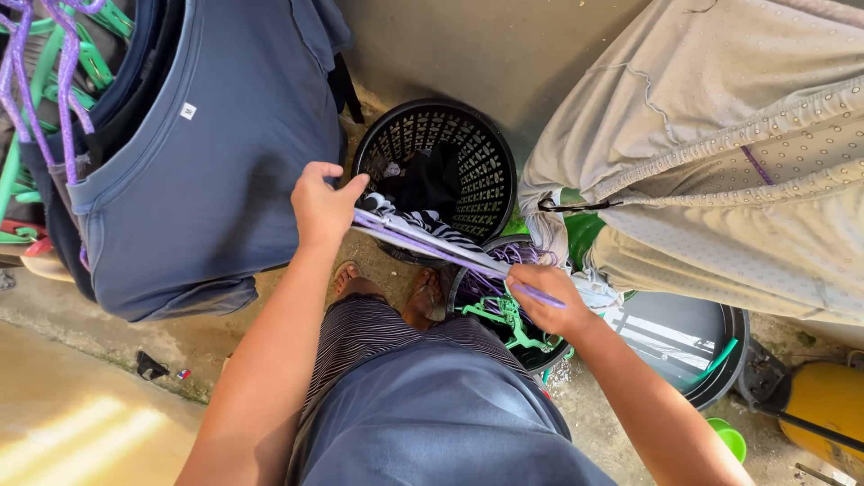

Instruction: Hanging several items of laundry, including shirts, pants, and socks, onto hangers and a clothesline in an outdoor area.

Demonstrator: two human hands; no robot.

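Left hand [322, 205] and right hand [544, 301] each pinch one end of a purple hanger [432, 247], holding it level above the black laundry basket [490, 171] so its striped cloth [432, 225] hangs clear; grey garment [720, 153] crowds the right, blue shirt [216, 153] the left; open room remains only between; small bucket of hangers [504, 319] beneath the right hand.
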